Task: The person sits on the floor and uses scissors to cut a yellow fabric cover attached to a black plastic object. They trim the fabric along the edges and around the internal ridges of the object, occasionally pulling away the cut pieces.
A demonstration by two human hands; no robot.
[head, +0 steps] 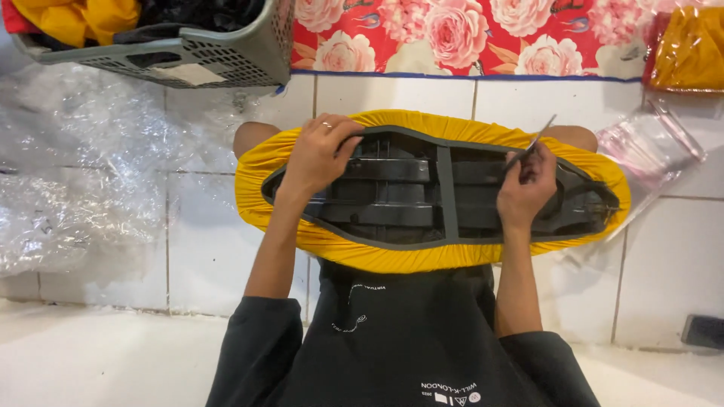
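seat cover (392, 260): yellow cloth, matt
seat base (422, 203): black plastic, ribbed
floor (211, 249): glossy white tile
basket (226, 56): grey plastic

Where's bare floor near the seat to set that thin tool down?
Bare white tile lies left of the yellow-covered seat, between it and the crumpled clear plastic sheet. More lies right, below the clear plastic bags. The top is crowded: grey basket, floral cloth. The right hand holds the tool; the left hand grips the seat.

White tiled floor (219, 249) carries everything. Crumpled clear plastic sheeting (75, 173) lies at left. Grey perforated basket (226, 53) with yellow and black cloth sits top left. Red floral mat (467, 34) along top edge. Clear plastic bags (652, 147) at right.
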